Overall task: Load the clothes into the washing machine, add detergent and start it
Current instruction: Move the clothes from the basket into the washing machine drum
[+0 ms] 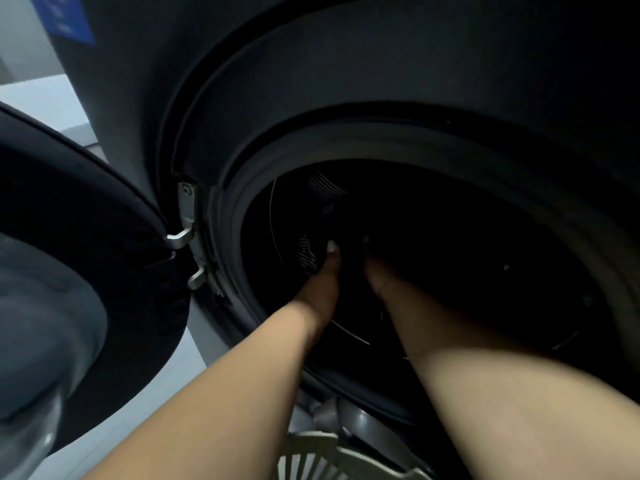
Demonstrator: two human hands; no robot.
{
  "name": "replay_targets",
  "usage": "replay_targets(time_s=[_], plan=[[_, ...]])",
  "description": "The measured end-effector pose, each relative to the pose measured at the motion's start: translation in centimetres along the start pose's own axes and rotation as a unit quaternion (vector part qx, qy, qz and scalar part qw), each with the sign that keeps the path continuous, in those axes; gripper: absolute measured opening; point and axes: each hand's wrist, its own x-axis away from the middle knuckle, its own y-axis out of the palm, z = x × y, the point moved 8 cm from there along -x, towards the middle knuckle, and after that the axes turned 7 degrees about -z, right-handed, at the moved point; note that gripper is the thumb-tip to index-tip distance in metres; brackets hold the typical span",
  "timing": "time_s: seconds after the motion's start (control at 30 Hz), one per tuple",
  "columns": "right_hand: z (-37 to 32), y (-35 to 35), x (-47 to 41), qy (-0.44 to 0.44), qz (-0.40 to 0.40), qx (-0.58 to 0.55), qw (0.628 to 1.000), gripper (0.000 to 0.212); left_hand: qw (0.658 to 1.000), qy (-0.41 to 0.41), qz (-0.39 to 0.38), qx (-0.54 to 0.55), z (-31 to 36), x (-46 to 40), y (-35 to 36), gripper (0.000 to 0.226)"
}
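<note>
Both forearms reach in through the washing machine [433, 64] opening, dark front-loader, filling most of the view. Door [86, 237] is swung open at 9 o'clock, hung on a metal hinge [187, 233] at the left edge of the opening. Grey rubber gasket [346, 147] rings the drum [485, 254] mouth; drum interior is nearly black.

Left hand [320, 285] is inside the drum, just left of centre. One light-painted fingernail shows at its 12 o'clock. Fingers point inward, next to a striped garment [306, 254] at the hand's 10 o'clock; touching or gripping it, cannot tell, too dark. More striped fabric [325, 190] sits higher, at 12 o'clock from the hand, against the drum's back left.

Right hand [375, 271] is beside the left, at its 3 o'clock, also inside the drum. Fingers vanish into shadow; how far open and whether they hold anything, cannot tell.

Slotted laundry basket [311, 459] rim shows at 6 o'clock, below the opening, between the two forearms. Blue sticker [62, 15] on the machine's front at 11 o'clock.
</note>
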Motion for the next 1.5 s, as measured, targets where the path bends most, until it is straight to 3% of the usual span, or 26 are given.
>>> replay_targets(time_s=[0.1, 0.17, 0.2, 0.3, 0.4, 0.57, 0.67, 0.8, 0.93, 1.0, 1.17, 1.33, 1.43, 1.5], plan=[[0.1, -0.6, 2.2, -0.016, 0.052, 0.010, 0.998, 0.057, 0.999, -0.008, 0.027, 0.017, 0.8, 3.1, -0.4, 0.066], [-0.1, -1.0, 4.7, -0.050, 0.085, 0.013, 0.995, 0.054, 0.999, -0.040, 0.024, 0.005, 0.3, 4.7, -0.4, 0.097], [-0.1, -1.2, 6.1, -0.068, 0.095, 0.006, 0.993, 0.054, 0.999, -0.045, 0.006, -0.010, 0.1, 5.6, -0.4, 0.101], [0.9, -1.0, 10.1, -0.066, 0.099, 0.004, 0.993, 0.053, 0.995, -0.072, -0.024, -0.065, -0.5, 8.3, -0.8, 0.074], [1.8, 0.2, 14.6, -0.044, 0.081, -0.002, 0.996, 0.050, 0.992, -0.114, -0.014, -0.061, -1.5, 11.8, -1.8, 0.081], [3.3, 3.4, 22.6, -0.040, 0.055, -0.060, 0.996, 0.043, 0.981, -0.167, 0.014, -0.098, -3.1, 17.9, -4.6, 0.064], [4.8, 5.3, 25.8, -0.019, 0.039, -0.089, 0.995, 0.039, 0.962, -0.187, 0.016, -0.198, -4.4, 20.5, -5.9, 0.082], [8.3, 7.2, 29.9, 0.045, 0.023, -0.097, 0.994, 0.034, 0.926, -0.083, 0.033, -0.366, -3.7, 24.0, -5.6, 0.074], [12.4, 6.4, 34.0, 0.153, 0.029, 0.021, 0.988, 0.031, 0.878, -0.091, 0.065, -0.465, -4.5, 29.3, -6.8, 0.047], [13.7, 5.2, 36.0, 0.188, 0.045, 0.057, 0.979, 0.033, 0.848, -0.124, 0.070, -0.510, -5.3, 31.1, -8.1, 0.048], [14.5, 2.3, 40.3, 0.256, 0.091, 0.068, 0.960, 0.039, 0.816, -0.203, 0.066, -0.537, -4.9, 33.5, -9.6, 0.053], [14.5, -1.7, 41.2, 0.249, 0.177, 0.127, 0.944, 0.046, 0.782, -0.288, 0.061, -0.549, -5.4, 33.6, -11.4, 0.063], [15.1, -4.1, 41.2, 0.256, 0.211, 0.229, 0.915, 0.048, 0.784, -0.334, 0.041, -0.522, -7.7, 32.6, -13.4, 0.076], [16.8, -4.9, 41.0, 0.307, 0.189, 0.267, 0.894, 0.047, 0.773, -0.331, 0.039, -0.540, -8.4, 32.1, -13.4, 0.070]])
